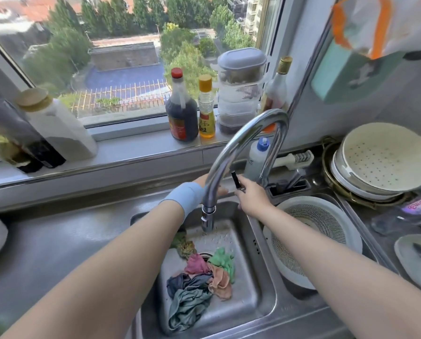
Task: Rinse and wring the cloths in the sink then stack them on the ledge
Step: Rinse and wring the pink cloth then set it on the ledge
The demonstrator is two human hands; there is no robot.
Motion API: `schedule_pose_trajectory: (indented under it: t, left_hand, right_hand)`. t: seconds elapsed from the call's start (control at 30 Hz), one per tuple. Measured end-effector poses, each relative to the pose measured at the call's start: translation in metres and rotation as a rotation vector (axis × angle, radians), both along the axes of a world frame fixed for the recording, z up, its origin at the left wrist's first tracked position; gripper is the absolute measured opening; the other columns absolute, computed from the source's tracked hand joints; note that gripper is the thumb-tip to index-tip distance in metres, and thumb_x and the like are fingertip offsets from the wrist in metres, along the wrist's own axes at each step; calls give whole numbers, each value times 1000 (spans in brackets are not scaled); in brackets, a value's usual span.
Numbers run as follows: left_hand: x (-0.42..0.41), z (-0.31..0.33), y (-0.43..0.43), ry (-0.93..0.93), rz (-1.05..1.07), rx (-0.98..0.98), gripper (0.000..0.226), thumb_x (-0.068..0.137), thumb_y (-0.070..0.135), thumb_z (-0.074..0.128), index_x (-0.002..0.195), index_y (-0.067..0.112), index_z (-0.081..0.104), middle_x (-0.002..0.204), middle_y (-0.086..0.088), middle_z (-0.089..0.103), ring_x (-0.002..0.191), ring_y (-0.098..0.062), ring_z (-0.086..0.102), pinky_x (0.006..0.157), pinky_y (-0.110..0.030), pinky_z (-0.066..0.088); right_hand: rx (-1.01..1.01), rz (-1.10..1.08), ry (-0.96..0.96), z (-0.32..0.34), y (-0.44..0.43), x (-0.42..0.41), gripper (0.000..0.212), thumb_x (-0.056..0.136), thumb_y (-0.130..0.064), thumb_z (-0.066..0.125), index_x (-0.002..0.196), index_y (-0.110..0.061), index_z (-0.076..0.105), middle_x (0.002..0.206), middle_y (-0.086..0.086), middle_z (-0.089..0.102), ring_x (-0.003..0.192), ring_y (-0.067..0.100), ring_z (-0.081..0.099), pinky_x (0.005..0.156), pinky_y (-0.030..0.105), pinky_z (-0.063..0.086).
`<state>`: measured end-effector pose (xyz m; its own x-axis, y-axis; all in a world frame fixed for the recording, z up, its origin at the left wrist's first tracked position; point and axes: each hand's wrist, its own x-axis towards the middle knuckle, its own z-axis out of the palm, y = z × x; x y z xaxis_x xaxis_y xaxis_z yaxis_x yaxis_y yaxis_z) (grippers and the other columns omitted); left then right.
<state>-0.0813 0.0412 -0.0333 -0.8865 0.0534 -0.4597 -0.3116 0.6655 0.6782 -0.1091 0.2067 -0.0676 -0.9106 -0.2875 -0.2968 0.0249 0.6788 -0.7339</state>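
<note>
A wide window [121, 57] fills the upper part of the view, and the grey ledge [136, 148] runs under it. Below the ledge is the steel sink [246, 302], with a tall curved faucet [231, 148] whose spout points down into the left basin. A white colander [327, 216] sits in the right basin.

The cloths [197, 285] lie in a crumpled heap on the floor of the left basin, over the drain: teal, dark blue, pink, peach and green ones. They are below both hands and well apart from them; neither hand touches them.

On the ledge stand a dark bottle [181, 113] with a red cap and a red label, and just beside it a small bottle [206, 113] with a yellow cap. Its yellow label has dark characters, too small to read. At the right edge a package [417, 206] has pink letters, too blurred to read.

The left hand [204, 181], with a blue wristband [185, 196], is behind the faucet's spout. It is mostly hidden, so it is not possible to tell if it is closed or not. The right hand [252, 195] pinches the thin black lever [235, 179] between thumb and fingers.
</note>
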Motion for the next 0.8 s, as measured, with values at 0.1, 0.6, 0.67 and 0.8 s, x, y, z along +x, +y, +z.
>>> schedule_pose_trajectory:
  t: [0.1, 0.6, 0.67, 0.8]
  left_hand:
    - [7, -8, 3, 141, -16, 4, 65, 96, 6, 60, 153, 10, 29, 153, -9, 40, 137, -24, 45, 116, -40, 32]
    - [35, 11, -6, -4, 37, 111, 39, 102, 1, 46, 141, 1, 46, 132, -6, 52, 124, -20, 49, 96, -15, 45]
    - [41, 0, -17, 8, 16, 21, 36, 98, 14, 56, 133, 17, 56, 132, -5, 59, 120, -26, 57, 101, -33, 51]
    - [47, -10, -34, -15, 147, 10, 21, 72, 37, 53, 89, 43, 65, 112, 1, 71, 110, -25, 65, 100, -49, 50]
  right_hand:
    - [-34, -41, 40, -1, 2, 1, 44, 98, -15, 54, 138, -34, 57, 112, -1, 70, 82, 20, 60, 93, 41, 55]
    - [104, 67, 130, 8, 2, 28, 53, 101, -23, 53, 152, -18, 38, 153, 9, 42, 139, 28, 41, 113, 37, 33]
    - [120, 93, 146, 14, -1, 31, 54, 102, -25, 52, 153, -19, 37, 152, 9, 43, 138, 28, 42, 112, 39, 35]
    - [115, 146, 205, 22, -8, 31, 41, 101, -25, 53, 143, -25, 52, 138, 6, 59, 125, 27, 54, 102, 39, 45]
